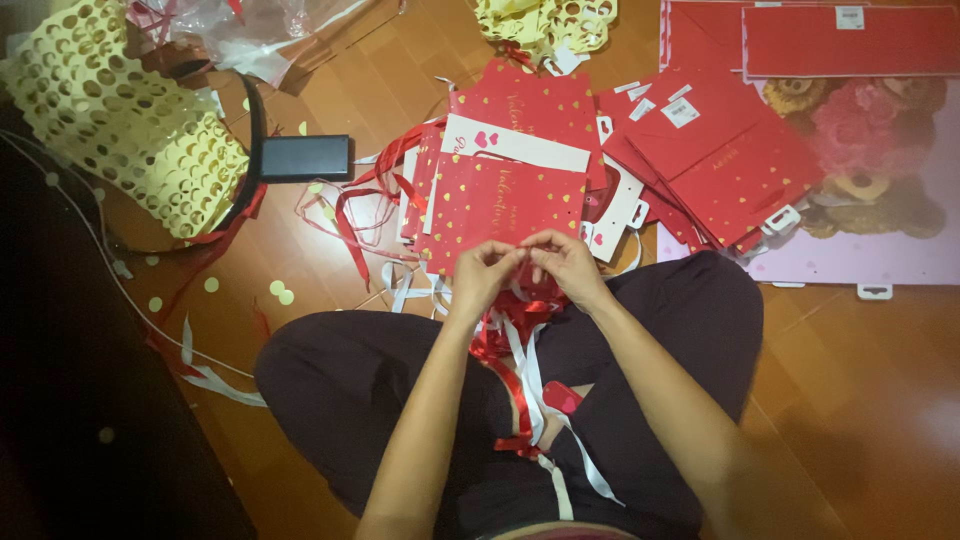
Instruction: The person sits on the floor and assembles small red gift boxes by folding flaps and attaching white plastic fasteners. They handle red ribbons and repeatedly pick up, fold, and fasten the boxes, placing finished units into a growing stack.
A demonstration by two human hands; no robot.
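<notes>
A person sits cross-legged on a wooden floor (860, 370), and both hands meet over the near edge of a red paper bag (500, 215) with gold hearts, which lies flat just beyond the knees. The left hand (483, 275) has its fingers curled and pinched together on something thin at that edge, and the right hand (566, 262) pinches at the same spot, its fingertips touching the left's; what they grip looks like a ribbon end, but it is too small to tell for sure. Below the bag, red and white ribbons (520, 375) trail from under the hands down across the dark trousers (350, 390). The bag tops a loose pile of like bags, and a white card with red hearts (515, 145) sits just past its far edge. To the right of the bag lies a fanned heap of flat red bags (720, 150) with white tags, partly over a pink sheet with teddy bears (870, 190). To the left of the bag, a loose red ribbon (350, 215) loops on the floor, then a black box (305, 157), then yellow punched paper (120, 130) full of round holes. Small yellow paper dots (280, 292) are scattered on the floor left of the bag, near a thin white cord (130, 295).
</notes>
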